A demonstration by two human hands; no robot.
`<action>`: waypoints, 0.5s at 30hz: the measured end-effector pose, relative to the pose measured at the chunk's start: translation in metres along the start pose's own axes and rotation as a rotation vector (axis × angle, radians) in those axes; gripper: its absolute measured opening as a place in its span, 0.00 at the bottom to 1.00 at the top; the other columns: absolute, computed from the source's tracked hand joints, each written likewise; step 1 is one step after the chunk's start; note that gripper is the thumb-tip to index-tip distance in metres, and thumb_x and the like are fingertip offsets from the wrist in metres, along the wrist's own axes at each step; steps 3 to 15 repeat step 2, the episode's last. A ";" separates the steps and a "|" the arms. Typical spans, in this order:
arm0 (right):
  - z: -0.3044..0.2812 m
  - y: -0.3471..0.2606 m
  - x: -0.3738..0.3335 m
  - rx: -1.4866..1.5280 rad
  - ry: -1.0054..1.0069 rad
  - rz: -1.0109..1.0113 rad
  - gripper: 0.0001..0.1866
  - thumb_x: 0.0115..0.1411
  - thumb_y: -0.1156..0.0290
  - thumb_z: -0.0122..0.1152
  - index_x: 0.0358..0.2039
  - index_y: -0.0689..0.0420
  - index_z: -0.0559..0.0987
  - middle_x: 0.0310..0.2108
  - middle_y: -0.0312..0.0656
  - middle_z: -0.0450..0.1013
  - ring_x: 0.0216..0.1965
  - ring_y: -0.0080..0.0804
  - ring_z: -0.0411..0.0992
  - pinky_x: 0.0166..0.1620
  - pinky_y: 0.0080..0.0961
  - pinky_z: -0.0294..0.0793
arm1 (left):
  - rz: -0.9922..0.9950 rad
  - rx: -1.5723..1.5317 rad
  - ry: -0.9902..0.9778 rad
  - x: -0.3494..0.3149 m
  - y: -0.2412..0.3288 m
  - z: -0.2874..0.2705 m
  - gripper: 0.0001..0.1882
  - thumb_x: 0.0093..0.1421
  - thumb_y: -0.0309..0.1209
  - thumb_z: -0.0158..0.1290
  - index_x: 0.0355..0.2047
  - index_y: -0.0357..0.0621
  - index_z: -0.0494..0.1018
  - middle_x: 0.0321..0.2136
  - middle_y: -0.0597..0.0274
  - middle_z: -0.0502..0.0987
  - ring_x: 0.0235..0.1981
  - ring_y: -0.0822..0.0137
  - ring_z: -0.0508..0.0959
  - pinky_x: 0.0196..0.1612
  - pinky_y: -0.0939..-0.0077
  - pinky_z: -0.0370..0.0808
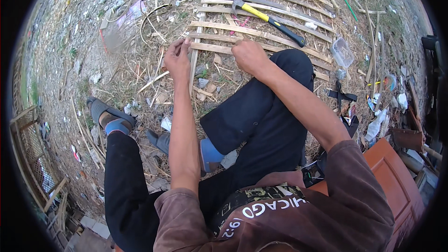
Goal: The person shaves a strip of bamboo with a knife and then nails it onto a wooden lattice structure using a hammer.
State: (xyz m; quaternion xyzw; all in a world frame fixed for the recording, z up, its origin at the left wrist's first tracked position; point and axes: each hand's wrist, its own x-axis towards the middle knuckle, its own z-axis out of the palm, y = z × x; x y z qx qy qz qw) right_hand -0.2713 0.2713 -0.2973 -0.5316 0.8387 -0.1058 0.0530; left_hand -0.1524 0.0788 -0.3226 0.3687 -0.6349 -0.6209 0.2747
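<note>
Several pale wooden slats lie side by side on the ground ahead of me, crossed near their left ends by a long thin strip [202, 18]. My left hand [177, 58] is at the left end of the nearest slat [212, 48], beside the crossing. Its thumb and fingers are pinched together; whatever is between them is too small to make out. Further right along that slat, my right hand [251, 57] is closed around it, knuckles up. A claw hammer [261, 16] with a yellow and black handle rests across the farther slats.
A clear plastic tub [343, 52] sits right of the slats. Dry straw, stones and litter cover the ground. A reddish-brown panel [394, 172] stands at my right side. At the left edge is a wood-framed lattice [35, 149]. My bent leg lies close to the slats.
</note>
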 end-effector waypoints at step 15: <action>-0.004 -0.004 0.001 -0.017 -0.034 0.006 0.05 0.49 0.73 0.59 0.22 0.60 0.82 0.27 0.48 0.78 0.36 0.47 0.78 0.38 0.39 0.80 | -0.005 0.076 -0.077 0.010 -0.009 0.002 0.13 0.64 0.27 0.56 0.46 0.32 0.74 0.39 0.58 0.82 0.40 0.71 0.81 0.44 0.81 0.77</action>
